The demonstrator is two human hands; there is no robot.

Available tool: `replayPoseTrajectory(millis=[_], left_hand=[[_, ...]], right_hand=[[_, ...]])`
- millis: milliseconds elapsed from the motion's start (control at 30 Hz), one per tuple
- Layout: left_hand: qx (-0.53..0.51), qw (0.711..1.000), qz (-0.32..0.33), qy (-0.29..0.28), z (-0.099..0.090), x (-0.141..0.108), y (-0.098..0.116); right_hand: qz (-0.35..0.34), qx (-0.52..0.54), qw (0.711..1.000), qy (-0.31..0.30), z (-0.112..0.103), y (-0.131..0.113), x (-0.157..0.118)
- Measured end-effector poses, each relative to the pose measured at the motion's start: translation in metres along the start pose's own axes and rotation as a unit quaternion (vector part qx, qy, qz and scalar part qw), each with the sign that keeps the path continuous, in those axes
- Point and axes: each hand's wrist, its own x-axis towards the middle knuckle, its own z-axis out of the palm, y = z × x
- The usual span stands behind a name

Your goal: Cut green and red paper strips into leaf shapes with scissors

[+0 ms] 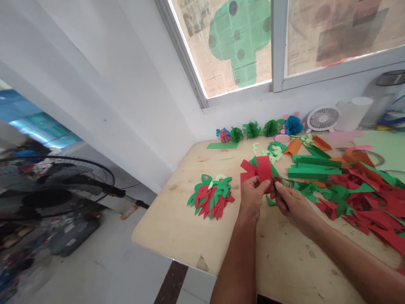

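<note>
Left grip [253, 195] pinches one red paper strip [264, 168] over the pale wooden surface [164, 219]; right grip [292, 203] is clamped on one dark tool [278, 192], probably scissors. That strip looks unfinished, while one pile of red and green paper leaves [211, 203] looks cut, too overlapped to count. Behind, five paper pompom flowers [252, 130].

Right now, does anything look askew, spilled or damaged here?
Mostly the red and green paper scraps, strewn in a tangle on the table's right. A brownish blotch near its front edge could be wear or stain.
</note>
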Motion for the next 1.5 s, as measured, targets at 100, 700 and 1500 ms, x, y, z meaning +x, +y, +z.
replayPoseTrajectory(millis=[100,700,1500], left_hand=[[-0.005,1.000,0.007,0.011,0.0006,0.0014,-0.0028],[-0.020,0.999,0.029,0.039,0.0095,-0.0044,-0.0029],[-0.033,0.999,0.005,0.038,0.0084,-0.0033,-0.0022]], right_hand=[[-0.003,0.000,1.000,-0.001,-0.0001,-0.0006,-0.0012],[-0.034,-0.028,0.998,0.045,0.0011,0.0055,0.0038],[-0.027,-0.001,1.000,0.015,0.0007,-0.0011,-0.0011]])
